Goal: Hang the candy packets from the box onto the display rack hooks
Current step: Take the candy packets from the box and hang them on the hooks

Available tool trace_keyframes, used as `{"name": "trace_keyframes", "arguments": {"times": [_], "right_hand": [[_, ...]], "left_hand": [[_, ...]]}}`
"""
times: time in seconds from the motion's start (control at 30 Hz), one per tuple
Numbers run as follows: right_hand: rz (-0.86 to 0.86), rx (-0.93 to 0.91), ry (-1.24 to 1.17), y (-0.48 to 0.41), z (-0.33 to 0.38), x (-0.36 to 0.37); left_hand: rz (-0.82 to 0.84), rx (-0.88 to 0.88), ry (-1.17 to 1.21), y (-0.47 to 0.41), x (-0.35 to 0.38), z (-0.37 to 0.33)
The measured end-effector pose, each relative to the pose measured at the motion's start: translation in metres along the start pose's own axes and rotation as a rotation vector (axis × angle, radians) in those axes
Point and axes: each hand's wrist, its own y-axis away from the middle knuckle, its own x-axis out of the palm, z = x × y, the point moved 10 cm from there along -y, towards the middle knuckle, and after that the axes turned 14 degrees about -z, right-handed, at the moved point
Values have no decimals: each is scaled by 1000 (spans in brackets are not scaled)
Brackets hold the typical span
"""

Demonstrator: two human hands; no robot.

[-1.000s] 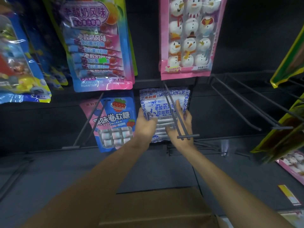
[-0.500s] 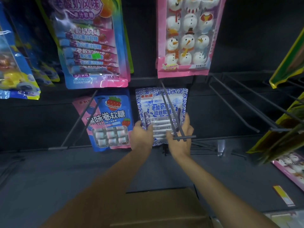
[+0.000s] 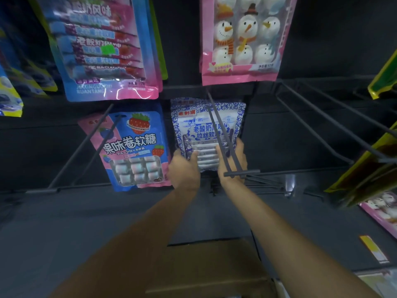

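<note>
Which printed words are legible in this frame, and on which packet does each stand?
"果味卷软糖": strawberry packet.
"老酸奶", "拉丝软", each line partly hidden: blue-and-white packet.
"RUANTAN", end unclear: blue-pink packet, upper left; its larger characters are blurred.
Snowman packet: small print too blurred to read.

Shelf headcount
Left hand (image 3: 185, 171) plus right hand (image 3: 240, 162) makes two. One box (image 3: 210, 267), one snowman packet (image 3: 242, 75), one strawberry packet (image 3: 133, 145) (one pink packet (image 3: 94, 127) too), one blue-white packet (image 3: 202, 130).
</note>
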Motion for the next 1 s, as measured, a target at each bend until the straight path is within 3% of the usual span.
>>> {"name": "trace_keyframes", "arguments": {"times": [0.37, 0.63, 0.87, 1.0], "right_hand": [[96, -6, 99, 11, 3, -8], [272, -234, 368, 29, 14, -50], [464, -601, 724, 83, 25, -92], [516, -649, 815, 118, 26, -124]], "left_hand": [[-42, -2, 80, 18, -16, -1], [227, -85, -9, 49, -30, 24], [431, 198, -258, 99, -78, 37], [476, 435, -427, 130, -116, 31]]}}
